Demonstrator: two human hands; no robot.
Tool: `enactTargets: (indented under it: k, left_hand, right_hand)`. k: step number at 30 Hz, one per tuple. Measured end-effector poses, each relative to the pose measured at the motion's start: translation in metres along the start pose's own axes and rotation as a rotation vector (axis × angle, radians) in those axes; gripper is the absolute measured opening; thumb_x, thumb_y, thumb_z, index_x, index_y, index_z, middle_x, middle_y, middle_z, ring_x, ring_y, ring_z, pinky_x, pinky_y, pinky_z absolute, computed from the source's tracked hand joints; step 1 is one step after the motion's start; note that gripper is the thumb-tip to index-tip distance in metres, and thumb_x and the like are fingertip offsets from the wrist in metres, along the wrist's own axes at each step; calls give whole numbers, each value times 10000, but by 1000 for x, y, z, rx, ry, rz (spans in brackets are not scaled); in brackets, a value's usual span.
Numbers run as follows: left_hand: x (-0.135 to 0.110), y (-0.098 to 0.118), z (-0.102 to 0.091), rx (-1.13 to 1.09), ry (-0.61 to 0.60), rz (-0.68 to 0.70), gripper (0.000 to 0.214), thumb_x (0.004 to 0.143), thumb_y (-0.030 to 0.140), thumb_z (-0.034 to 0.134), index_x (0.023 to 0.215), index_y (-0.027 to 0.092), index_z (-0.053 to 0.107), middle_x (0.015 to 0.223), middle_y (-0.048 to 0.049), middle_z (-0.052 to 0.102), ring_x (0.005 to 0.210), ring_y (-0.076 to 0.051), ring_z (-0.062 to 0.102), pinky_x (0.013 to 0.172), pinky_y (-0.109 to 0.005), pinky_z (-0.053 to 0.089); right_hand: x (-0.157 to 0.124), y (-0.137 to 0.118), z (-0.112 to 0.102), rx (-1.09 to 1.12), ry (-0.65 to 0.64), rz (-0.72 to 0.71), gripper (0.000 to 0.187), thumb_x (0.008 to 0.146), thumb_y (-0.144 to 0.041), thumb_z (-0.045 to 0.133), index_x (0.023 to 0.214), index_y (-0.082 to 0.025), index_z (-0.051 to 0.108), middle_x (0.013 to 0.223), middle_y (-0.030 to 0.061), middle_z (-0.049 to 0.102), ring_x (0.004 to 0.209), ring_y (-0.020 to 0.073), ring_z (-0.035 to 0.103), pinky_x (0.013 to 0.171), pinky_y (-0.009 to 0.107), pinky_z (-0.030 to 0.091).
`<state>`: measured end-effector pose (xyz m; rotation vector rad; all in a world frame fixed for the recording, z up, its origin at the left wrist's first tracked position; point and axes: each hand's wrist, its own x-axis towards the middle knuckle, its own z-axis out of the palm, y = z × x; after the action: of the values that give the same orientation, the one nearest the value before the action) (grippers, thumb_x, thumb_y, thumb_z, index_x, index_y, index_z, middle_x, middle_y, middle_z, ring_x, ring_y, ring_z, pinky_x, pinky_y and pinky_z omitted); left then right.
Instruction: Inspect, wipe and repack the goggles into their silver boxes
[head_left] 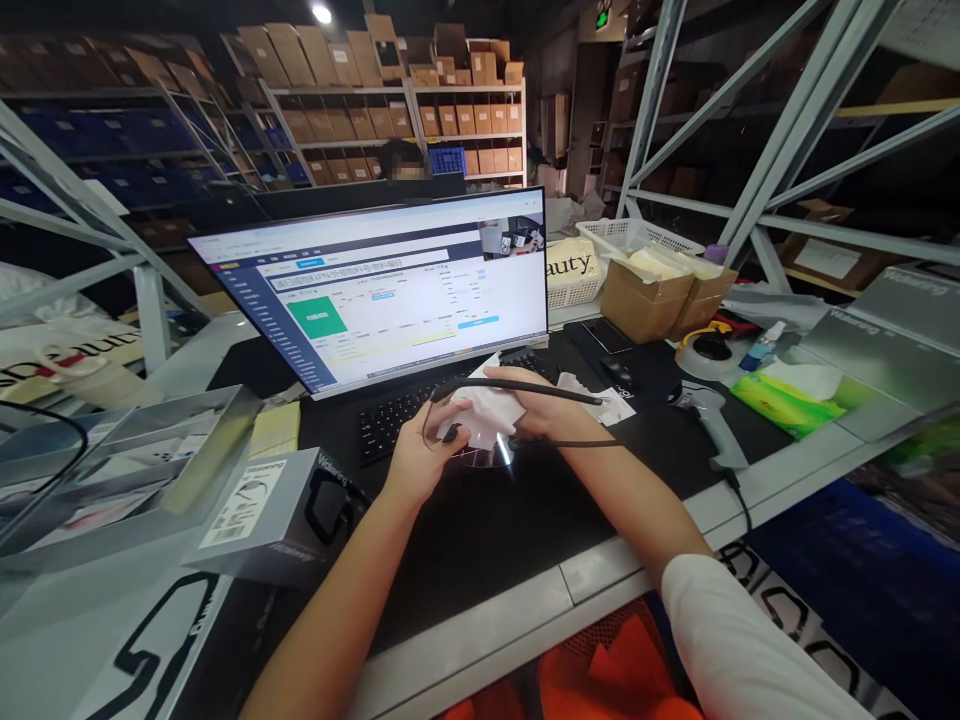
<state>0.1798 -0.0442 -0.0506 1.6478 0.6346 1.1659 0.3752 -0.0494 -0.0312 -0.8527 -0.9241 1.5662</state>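
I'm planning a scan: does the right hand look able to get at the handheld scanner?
Probably yes: the scanner lies uncovered on the black mat at right, though the right hand seems to hold glasses and might need to let go first.

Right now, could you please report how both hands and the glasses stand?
Left hand gripping the glasses; right hand at the white cloth, grip partly hidden. Glasses above the desk, cloth against them. Keyboard beyond, no obstruction visible.
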Motion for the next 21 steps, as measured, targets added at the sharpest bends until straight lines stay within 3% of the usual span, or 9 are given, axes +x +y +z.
enactTargets:
  k: [3, 6, 9, 12, 14, 16, 17, 21]
  left_hand:
    - [1, -1, 2, -47, 46, -24, 369, 723, 386, 833, 1052, 225, 785, 1385, -100, 632, 1340, -303, 531, 1101, -380, 442]
    - [4, 3, 5, -125, 166, -112, 398, 636, 386, 885, 988, 223, 798, 1239, -85, 716, 1241, -284, 597, 1040, -360, 481]
    - [8, 7, 6, -235, 282, -226, 461, 521, 383, 936, 927, 212, 800, 1036, -49, 763, 996, -205, 666, 886, -292, 528]
    - [13, 8, 5, -324, 331, -254, 516, 465, 395, 957, 910, 190, 795, 855, -17, 751, 759, -129, 622, 762, -257, 523]
    - [16, 7, 4, -359, 345, -242, 514, 478, 410, 955, 912, 189, 792, 839, -14, 749, 753, -139, 622, 777, -284, 530]
    - [18, 5, 3, -378, 366, -225, 480, 497, 417, 950, 895, 201, 790, 890, -15, 761, 833, -180, 652, 839, -325, 539]
    - [19, 4, 2, -381, 375, -216, 453, 511, 415, 947, 883, 211, 789, 918, -13, 766, 874, -197, 662, 867, -341, 540]
    - [21, 3, 3, -398, 370, -214, 364, 571, 411, 926, 859, 239, 785, 928, 5, 772, 937, -208, 672, 923, -343, 547]
  right_hand:
    - [-2, -5, 9, -79, 13, -16, 252, 834, -399, 674, 767, -178, 576, 651, -1, 602, 593, 136, 541, 577, 249, 439]
    - [-7, -19, 13, -232, 54, -38, 287, 888, -398, 624, 735, -157, 596, 657, 8, 617, 584, 124, 530, 588, 237, 436]
    - [-14, -43, -5, -362, 143, -119, 293, 922, -354, 605, 728, -140, 647, 688, -1, 646, 640, 109, 552, 655, 203, 433]
    - [-35, -78, -57, -527, 366, -295, 246, 920, -345, 606, 789, -156, 694, 775, -7, 680, 766, 120, 590, 782, 207, 440]
    - [-62, -103, -106, -840, 662, -452, 277, 918, -393, 595, 873, -154, 727, 858, 17, 714, 834, 152, 616, 822, 239, 449]
    - [-97, -127, -159, -1129, 1075, -360, 307, 930, -403, 560, 937, -156, 742, 944, 26, 733, 893, 165, 630, 839, 246, 447]
    - [-114, -137, -184, -1153, 1208, -306, 303, 932, -360, 550, 955, -124, 740, 987, 63, 733, 937, 187, 627, 858, 264, 442]
    - [-166, -159, -257, -1185, 1490, -135, 265, 918, -184, 541, 1044, -3, 690, 1092, 214, 690, 1020, 246, 614, 906, 345, 452]
